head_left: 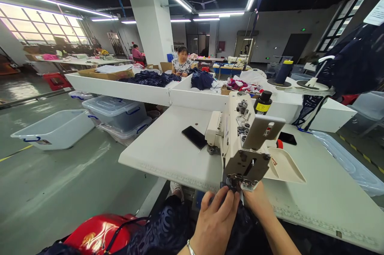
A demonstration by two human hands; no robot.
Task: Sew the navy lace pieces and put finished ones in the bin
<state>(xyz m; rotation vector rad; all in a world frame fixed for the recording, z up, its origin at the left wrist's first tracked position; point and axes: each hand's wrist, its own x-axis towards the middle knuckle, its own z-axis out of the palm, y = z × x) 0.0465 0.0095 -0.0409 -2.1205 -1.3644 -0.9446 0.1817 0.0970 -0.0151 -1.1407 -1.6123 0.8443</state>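
Dark fabric [243, 227] under sewing machine [246, 143], white table [168, 147], strip-lit workshop

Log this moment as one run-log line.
left hand: pinching dark fabric at presser foot | right hand: beside it, grip hidden | sewing machine: on white table

Black phone [195, 137] flat on white table [162, 151]. Clear plastic bins [54, 129] w/ blue handles on floor, left. Navy thread cone [283, 71] & black bottle [263, 103] w/ yellow label, back right. Co-worker [181, 65] seated in bg by navy fabric pile [150, 79]. Glossy red bag [96, 233] btm left.
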